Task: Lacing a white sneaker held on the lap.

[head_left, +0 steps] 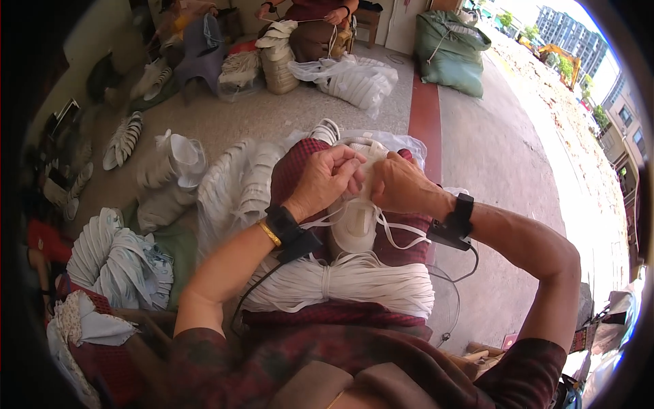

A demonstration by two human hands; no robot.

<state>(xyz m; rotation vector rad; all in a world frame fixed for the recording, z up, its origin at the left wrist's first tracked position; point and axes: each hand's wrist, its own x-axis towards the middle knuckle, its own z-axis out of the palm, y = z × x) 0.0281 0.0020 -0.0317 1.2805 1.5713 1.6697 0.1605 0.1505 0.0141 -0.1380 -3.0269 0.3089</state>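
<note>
Seated worker, centre frame, threads white lace through a white shoe upper (pixel 355 221) resting on the lap, over a dark red checked cloth (pixel 402 249). Left hand (pixel 325 178) is closed, fingers pinched on the upper's top edge w/ lace; right hand (pixel 402 185) is also closed, gripping the same piece from the other side, the two hands nearly touching. Which fingers hold the lace end can't be told, too small. Loose lace ends trail down both sides of the upper. Just below it, lower centre, lies a thick bundle of white laces (pixel 340 283), tied at the middle and apparently barely drawn down.

Progress, judged from the layout: the piece in hand looks partway laced, not finished. A large share of the work appears ahead: stacked white uppers (pixel 238 187) sit left of centre, more stacks (pixel 170 174) further left, and a fan of them (pixel 122 140) on the floor at upper left. Whether those stacks are done or waiting can't be told. A clear bag of white pieces (pixel 354 78) lies top centre, near a second person (pixel 313 20) working at the top edge. A green sack (pixel 449 51) stands at upper right.
</note>
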